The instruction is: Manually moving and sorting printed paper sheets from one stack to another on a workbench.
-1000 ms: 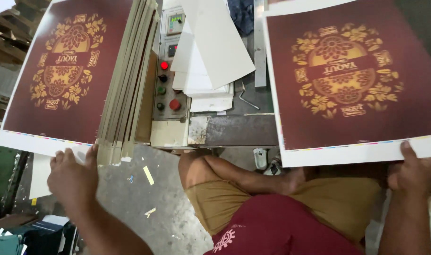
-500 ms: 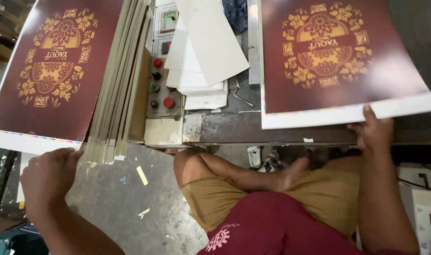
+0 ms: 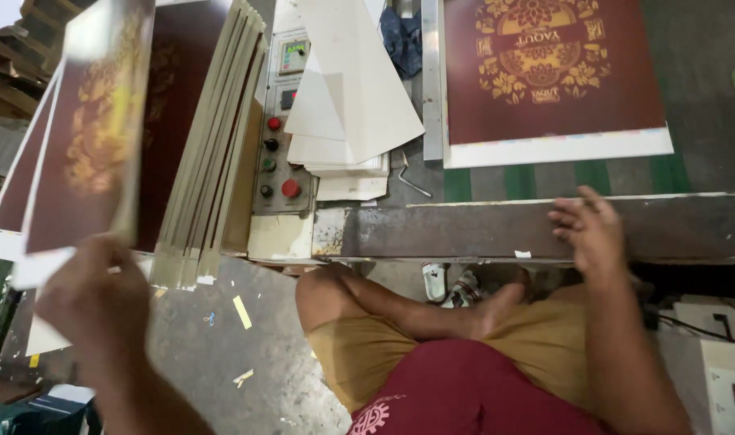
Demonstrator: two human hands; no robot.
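At near left, your left hand [image 3: 93, 310] grips the near white edge of a maroon printed sheet [image 3: 93, 137] with a gold ornament, lifted and tilted up toward the camera, motion-blurred. Just under it sits a stack of the same sheets [image 3: 13, 193], its white borders showing at the left. Right of that stack, a bundle of pale boards [image 3: 210, 153] leans on edge against the control panel [image 3: 280, 121], which carries a column of red, black and green buttons and two small displays.

At near right, your right hand [image 3: 593, 234] is released, fingers spread, holding nothing, resting at the worn metal front edge of the counter [image 3: 464, 229]. Far of it, well apart, a second maroon sheet [image 3: 544, 80] with the gold ornament lies flat on the counter, its white margin toward you, left edge along a metal guide rail [image 3: 432, 80].

Between panel and rail: loose white blank sheets [image 3: 351, 89] piled askew, a hex key [image 3: 412, 181] just beside them, a blue cloth [image 3: 403, 36] at the far end.

Below you: crossed legs, tan shorts, a maroon shirt, paper scraps [image 3: 242, 310] on the concrete floor [image 3: 198, 362].
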